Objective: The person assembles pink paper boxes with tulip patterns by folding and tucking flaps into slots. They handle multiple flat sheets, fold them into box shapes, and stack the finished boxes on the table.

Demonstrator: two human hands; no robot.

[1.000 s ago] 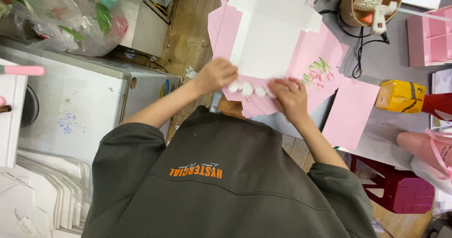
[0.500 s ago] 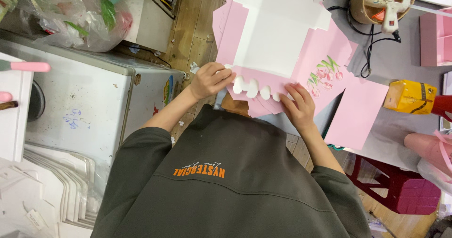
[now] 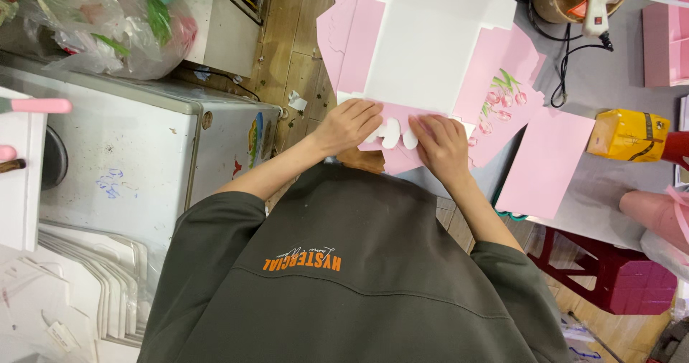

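at the bench (image 3: 610,191) edge, left hand (image 3: 349,124) and right hand (image 3: 441,142) flat, unclenched, pressing pink box blank's scalloped flap (image 3: 393,135); uneven pressure could skew the crease.

A person seen from above wears a loose, dark olive-grey sweatshirt (image 3: 344,284) with wide sleeves that end near the elbows. Orange lettering crosses the chest, with a curved seam line just below it. Forearms and both hands are bare, without rings or watch.

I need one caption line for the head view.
Left hand and right hand press a flap of a flat pink-and-white box.
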